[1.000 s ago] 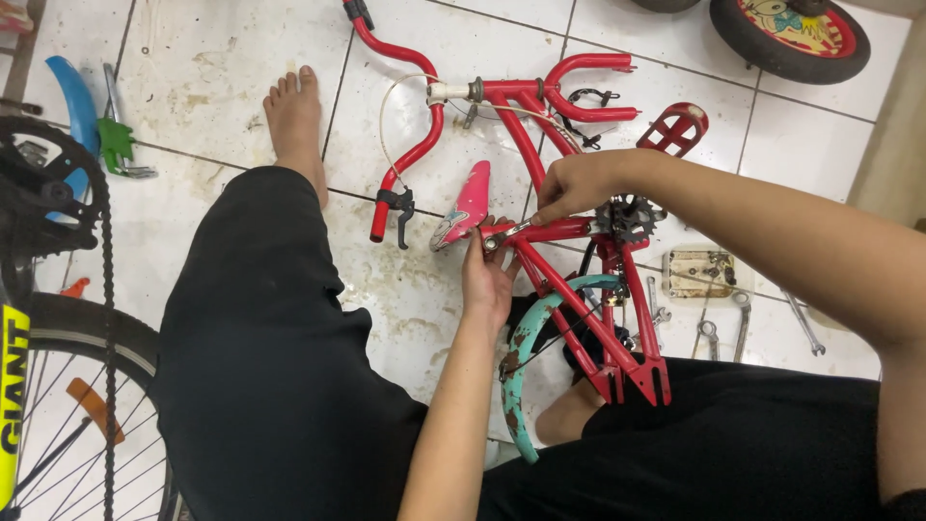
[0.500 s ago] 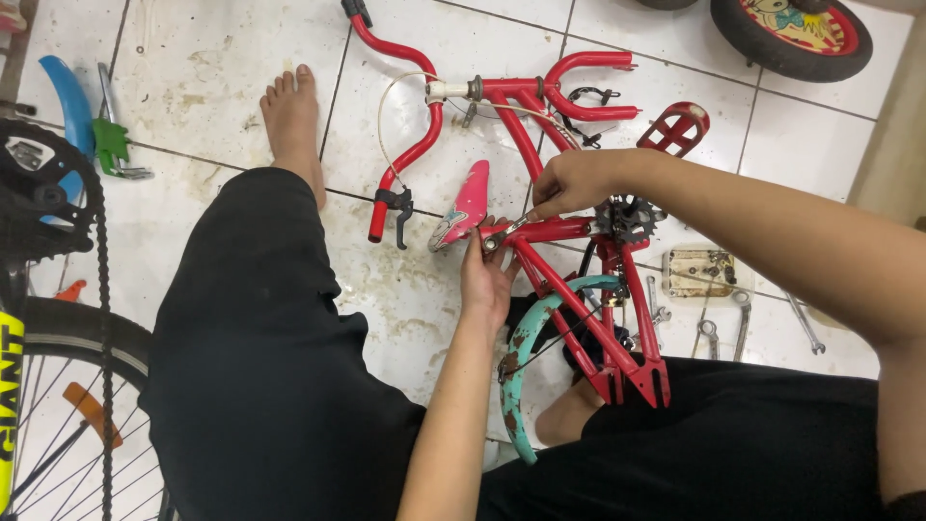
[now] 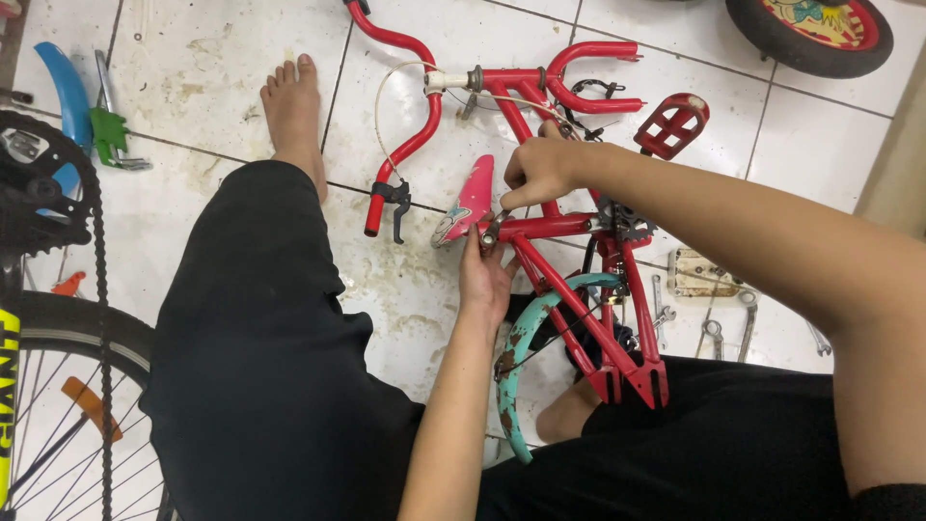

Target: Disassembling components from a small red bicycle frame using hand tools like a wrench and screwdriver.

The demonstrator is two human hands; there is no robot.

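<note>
A small red bicycle frame (image 3: 569, 227) lies on the white tiled floor between my legs, handlebar (image 3: 405, 145) away from me. My left hand (image 3: 485, 275) grips the seat tube just below the pink saddle (image 3: 465, 205). My right hand (image 3: 540, 172) is closed over the clamp beside the saddle, fingers pinched on a small part that I cannot make out. A teal mudguard (image 3: 516, 367) curves under the rear stays. The crank sprocket (image 3: 622, 222) and a red pedal (image 3: 672, 125) sit to the right.
Several spanners (image 3: 723, 323) and a metal plate (image 3: 702, 273) lie at the right. A small wheel (image 3: 810, 29) is at the top right. A larger bicycle's wheel (image 3: 58, 405), chain and sprocket (image 3: 34, 183) stand at the left, beside a blue mudguard (image 3: 69, 92) and green tool (image 3: 111, 130).
The view has drifted slightly. Both hands stay at the saddle clamp, with the right hand shifting a little over it.
</note>
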